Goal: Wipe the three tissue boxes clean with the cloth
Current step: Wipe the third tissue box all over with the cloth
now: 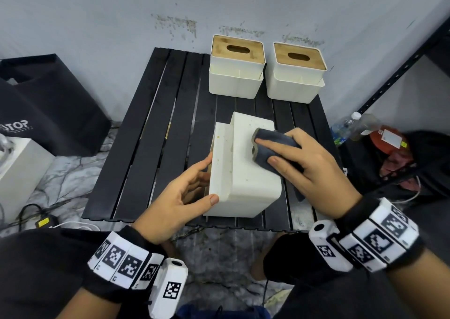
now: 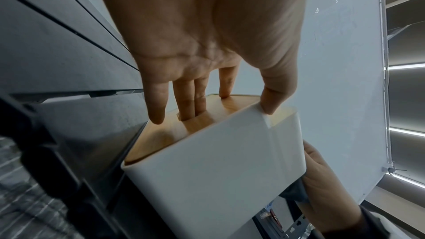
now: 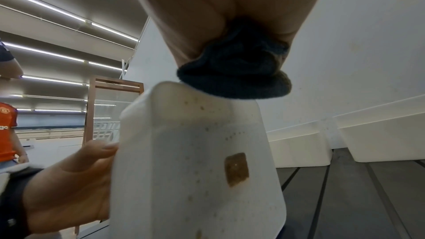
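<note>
A white tissue box point(image 1: 246, 172) lies on its side in the middle of the black slatted table point(image 1: 155, 128), speckled with brown spots. My left hand point(image 1: 185, 192) grips its left end, fingers on the wooden lid point(image 2: 195, 121), thumb on the white wall. My right hand point(image 1: 304, 162) presses a bunched dark grey cloth point(image 1: 270, 145) onto the box's upper face near its far end. The right wrist view shows the cloth point(image 3: 236, 72) on the box point(image 3: 197, 170), which bears a brown patch. Two upright white boxes with wooden lids, one point(image 1: 236, 67) and another point(image 1: 297, 72), stand at the table's back.
A black bag point(image 1: 48, 109) and a white case point(image 1: 19, 172) sit left of the table. A plastic bottle point(image 1: 348, 126) and a red item point(image 1: 389, 141) lie at the right under a black metal shelf frame point(image 1: 401, 67). Cables trail on the marble floor at lower left.
</note>
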